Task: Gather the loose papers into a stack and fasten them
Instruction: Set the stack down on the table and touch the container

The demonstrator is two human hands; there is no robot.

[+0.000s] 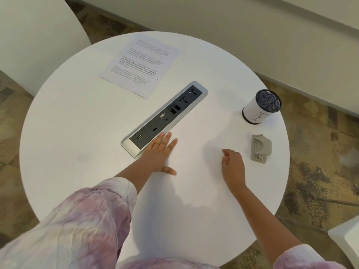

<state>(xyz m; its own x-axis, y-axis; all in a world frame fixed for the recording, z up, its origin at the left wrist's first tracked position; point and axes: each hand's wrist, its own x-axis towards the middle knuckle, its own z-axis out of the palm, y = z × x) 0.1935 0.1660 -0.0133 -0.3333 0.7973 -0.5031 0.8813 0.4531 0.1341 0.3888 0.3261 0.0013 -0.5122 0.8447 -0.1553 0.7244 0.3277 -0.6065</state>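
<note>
A printed sheet of paper (139, 64) lies flat at the far left of the round white table (77, 133); whether more sheets lie under it I cannot tell. A grey stapler-like fastener (260, 148) lies near the right edge. My left hand (160, 152) rests flat on the table, fingers straight, touching the near end of the socket strip. My right hand (232, 166) hovers or rests just left of the fastener with fingers loosely curled, holding nothing.
A grey socket strip (165, 117) is set diagonally into the table's middle. A white cup with a black mesh rim (261, 106) stands at the right, behind the fastener. White seats stand at the far left (29, 35) and near right (347, 241).
</note>
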